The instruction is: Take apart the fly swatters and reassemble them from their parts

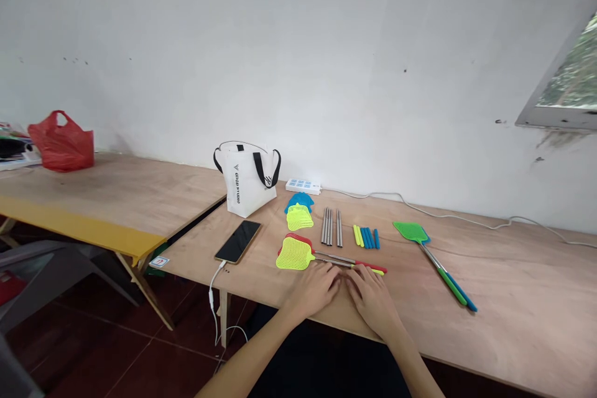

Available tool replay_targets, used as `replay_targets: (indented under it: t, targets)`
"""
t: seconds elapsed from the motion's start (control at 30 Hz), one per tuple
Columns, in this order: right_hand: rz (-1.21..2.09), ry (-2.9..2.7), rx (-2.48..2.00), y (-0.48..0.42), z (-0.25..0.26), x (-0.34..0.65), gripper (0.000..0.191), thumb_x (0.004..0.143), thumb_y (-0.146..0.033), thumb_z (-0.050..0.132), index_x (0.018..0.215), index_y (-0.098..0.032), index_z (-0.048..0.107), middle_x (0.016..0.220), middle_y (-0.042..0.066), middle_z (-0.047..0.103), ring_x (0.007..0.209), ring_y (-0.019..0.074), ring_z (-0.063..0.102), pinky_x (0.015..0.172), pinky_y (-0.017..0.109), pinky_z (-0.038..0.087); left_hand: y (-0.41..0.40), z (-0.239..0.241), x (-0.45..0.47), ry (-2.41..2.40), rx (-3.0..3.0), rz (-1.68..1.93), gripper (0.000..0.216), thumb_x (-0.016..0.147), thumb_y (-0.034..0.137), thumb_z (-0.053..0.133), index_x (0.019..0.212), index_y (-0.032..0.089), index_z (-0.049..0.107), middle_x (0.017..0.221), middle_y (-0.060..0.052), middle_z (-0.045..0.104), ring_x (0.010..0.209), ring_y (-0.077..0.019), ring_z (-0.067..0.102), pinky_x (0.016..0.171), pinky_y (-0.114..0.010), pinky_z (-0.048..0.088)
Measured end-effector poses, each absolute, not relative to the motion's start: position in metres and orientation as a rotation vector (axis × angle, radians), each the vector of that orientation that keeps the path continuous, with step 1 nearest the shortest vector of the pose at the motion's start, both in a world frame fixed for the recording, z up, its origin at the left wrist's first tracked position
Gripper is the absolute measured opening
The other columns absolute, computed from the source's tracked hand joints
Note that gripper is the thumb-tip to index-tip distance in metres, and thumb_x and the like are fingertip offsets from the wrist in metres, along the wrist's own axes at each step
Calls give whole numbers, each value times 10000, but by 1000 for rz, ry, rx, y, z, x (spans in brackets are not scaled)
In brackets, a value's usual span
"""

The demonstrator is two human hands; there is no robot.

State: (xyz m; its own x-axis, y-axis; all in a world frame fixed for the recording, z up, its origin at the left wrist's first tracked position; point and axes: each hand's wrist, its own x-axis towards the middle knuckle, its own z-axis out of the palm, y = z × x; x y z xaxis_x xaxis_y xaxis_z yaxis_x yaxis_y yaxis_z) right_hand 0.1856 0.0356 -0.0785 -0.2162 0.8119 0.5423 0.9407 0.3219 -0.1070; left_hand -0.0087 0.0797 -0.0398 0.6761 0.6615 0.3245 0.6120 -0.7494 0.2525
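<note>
My left hand (317, 288) and right hand (374, 300) rest palm down at the near edge of the wooden table (513, 286), side by side with a narrow gap between them. Neither is clamped on anything that I can see; the fingers are loosely bent and apart from any grip. Just beyond the fingertips lie a yellow fly swatter (295, 255) and a red fly swatter (372, 267), overlapping, heads to the left and handles to the right. Whether my fingers touch their shafts I can't tell (the knuckles hide that bit from me).

Behind them the loose parts are sorted by kind, I judge so that each sort can be found at a glance: a blue swatter head (301, 200) partly under yellow heads (299, 217), then metal rods (327, 227) in two small bunches, then yellow tubes (358, 236) beside blue tubes (368, 238). The rods and tubes lie roughly parallel, pointing away from me, which probably makes them easy to pick singly.

Well to the right, a green swatter (410, 231) and a blue swatter (461, 291) lie together, seemingly set aside from the loose parts. The phone (239, 240) lies left, plugged into a white cable (218, 273), near the white bag (247, 183).
</note>
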Motion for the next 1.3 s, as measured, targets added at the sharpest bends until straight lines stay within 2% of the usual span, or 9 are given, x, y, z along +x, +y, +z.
replay_targets:
  t: [0.2,0.73,0.9,1.03,1.2,1.3]
  targets:
    - [-337,-2090,-1541,35,-77,185,232,1018,-245,439,1134,-272,638,1121,69,656,1022,241,634,891,395,484,76,-35,-7,1061,2737,596,118,1001,229,519,1056,208,622,1055,-52,711,995,-259,646,856,-367,466]
    - [-331,-2079,-1552,34,-78,184,229,1019,-244,441,1144,-283,630,1165,72,651,1059,249,625,904,399,474,75,-34,-8,1065,2740,586,133,1007,230,492,1037,212,620,1050,-60,714,985,-259,649,862,-375,460]
    - [-311,-2074,-1561,34,-77,183,216,1018,-232,442,1134,-274,619,1160,68,651,1068,248,621,910,398,474,74,-35,-8,1076,2739,593,136,1007,227,496,1108,207,585,1088,-62,710,1007,-263,647,882,-379,457]
    - [-252,-2071,-1561,34,-75,182,193,1027,-235,422,1095,-265,600,1135,60,649,1029,230,627,899,385,479,75,-37,-7,1096,2778,573,125,1017,239,478,1057,207,592,1071,-62,685,988,-261,638,856,-376,464]
    - [-328,-2039,-1569,34,-75,181,214,1040,-268,394,1109,-261,597,1127,70,648,1024,241,633,894,398,479,75,-36,-7,1155,2831,517,136,1021,274,480,1072,208,587,1165,-68,613,936,-246,630,781,-357,477]
    - [-331,-2080,-1561,35,-77,182,228,1048,-287,389,1091,-267,612,1105,68,647,992,234,637,872,390,480,75,-36,-7,1149,2848,524,130,1021,274,481,1083,207,574,1193,-68,596,955,-248,627,787,-362,487]
